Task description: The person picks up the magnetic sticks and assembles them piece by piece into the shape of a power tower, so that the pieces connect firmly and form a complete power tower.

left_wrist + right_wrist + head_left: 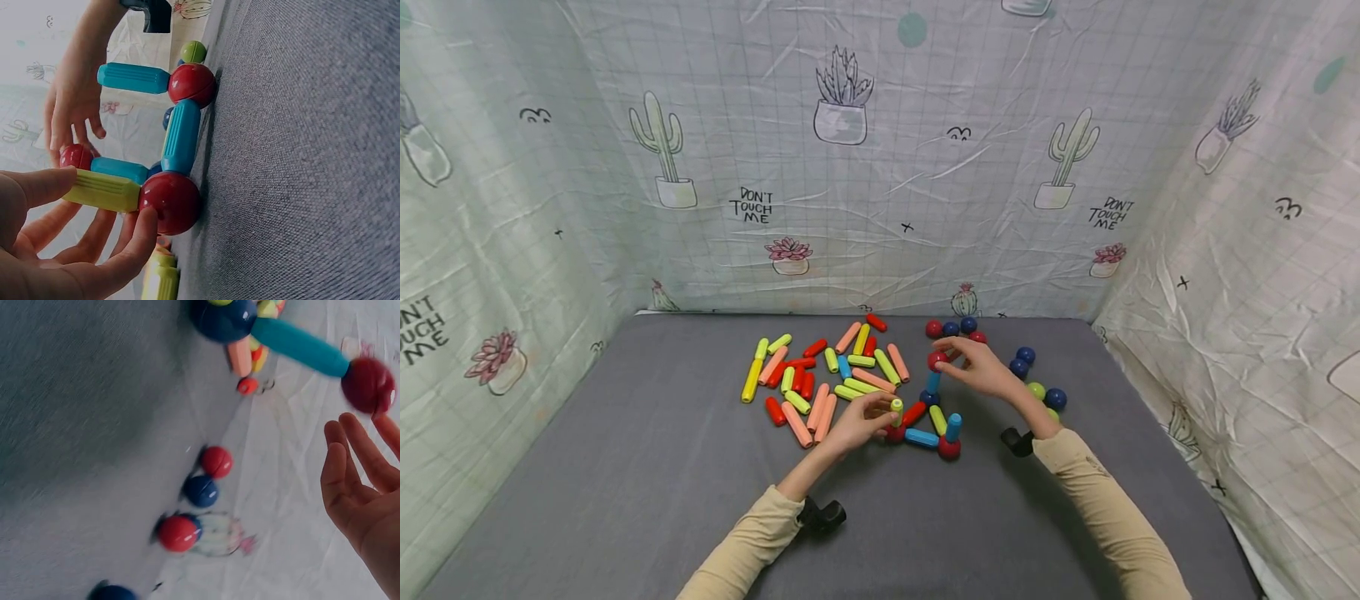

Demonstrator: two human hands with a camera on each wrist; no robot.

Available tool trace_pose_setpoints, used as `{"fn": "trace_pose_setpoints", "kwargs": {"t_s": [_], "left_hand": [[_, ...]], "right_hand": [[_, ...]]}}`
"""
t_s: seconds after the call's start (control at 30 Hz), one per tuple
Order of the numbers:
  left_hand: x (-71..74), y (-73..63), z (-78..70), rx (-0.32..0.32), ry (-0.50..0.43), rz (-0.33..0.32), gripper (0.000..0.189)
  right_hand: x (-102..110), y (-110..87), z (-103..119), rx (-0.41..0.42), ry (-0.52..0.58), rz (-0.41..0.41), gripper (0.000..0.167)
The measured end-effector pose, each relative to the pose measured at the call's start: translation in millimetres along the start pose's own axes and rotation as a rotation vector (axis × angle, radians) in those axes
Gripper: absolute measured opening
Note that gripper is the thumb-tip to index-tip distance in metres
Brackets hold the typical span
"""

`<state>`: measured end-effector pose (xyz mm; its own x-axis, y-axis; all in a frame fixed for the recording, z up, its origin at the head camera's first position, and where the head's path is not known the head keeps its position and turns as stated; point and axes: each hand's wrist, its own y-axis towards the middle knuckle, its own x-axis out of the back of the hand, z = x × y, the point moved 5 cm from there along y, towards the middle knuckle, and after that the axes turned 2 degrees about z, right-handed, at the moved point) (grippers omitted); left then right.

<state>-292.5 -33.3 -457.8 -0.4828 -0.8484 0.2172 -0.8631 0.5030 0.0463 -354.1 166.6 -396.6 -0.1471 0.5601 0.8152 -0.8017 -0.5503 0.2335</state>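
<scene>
A frame of coloured rods and balls lies on the table, with some rods standing up from its corners. My left hand (859,423) is at its left corner; the thumb is on an upright yellow-green rod (103,190), a finger on the red ball (170,203) under it. At the far corner a blue rod (933,382) rises from a dark blue ball (929,398). My right hand (981,369) has its fingertips on the red ball (937,361) topping that rod. Another blue rod (953,427) stands on the near-right red ball (950,447).
Many loose rods in red, yellow, green and peach (797,423) are spread left of the frame. Loose balls sit at the back edge, such as a red ball (933,328), and to the right, such as a dark blue ball (1056,399). A printed curtain (880,183) surrounds the table.
</scene>
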Motion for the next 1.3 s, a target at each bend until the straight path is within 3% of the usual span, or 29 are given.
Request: {"fn": "trace_pose_setpoints", "kwargs": {"t_s": [0.17,0.3,0.5,0.7,0.9,1.03,1.17,1.3], "left_hand": [[-0.5,-1.4,-2.6,-0.003,0.010,-0.006,0.035],[-1.5,-7.1,-14.2,0.001,0.003,0.003,0.034],[-2.1,-9.4,-19.2,-0.011,0.016,0.007,0.035],[-1.8,-13.5,-27.6,0.020,0.004,0.018,0.036],[-1.5,-13.4,-29.7,0.016,-0.025,0.057,0.037],[-1.1,-13.4,-30.2,0.020,-0.048,0.070,0.038],[-0.7,-13.0,-29.1,0.022,-0.061,0.074,0.039],[-0.7,-13.2,-28.6,0.020,-0.064,0.077,0.039]], "right_hand": [[14.0,-5.3,-29.9,-0.104,0.026,-0.089,0.033],[25.2,-12.0,-55.8,-0.204,-0.088,-0.125,0.031],[35.2,-27.8,-91.2,-0.385,-0.409,-0.056,0.033],[32.1,-36.7,-109.4,-0.408,-0.550,0.026,0.032],[25.1,-39.2,-118.4,-0.417,-0.547,0.130,0.030],[22.9,-39.2,-117.9,-0.407,-0.523,0.152,0.031],[24.3,-37.3,-105.1,-0.364,-0.443,0.105,0.034],[27.3,-35.8,-77.7,-0.306,-0.294,0.035,0.036]]}}
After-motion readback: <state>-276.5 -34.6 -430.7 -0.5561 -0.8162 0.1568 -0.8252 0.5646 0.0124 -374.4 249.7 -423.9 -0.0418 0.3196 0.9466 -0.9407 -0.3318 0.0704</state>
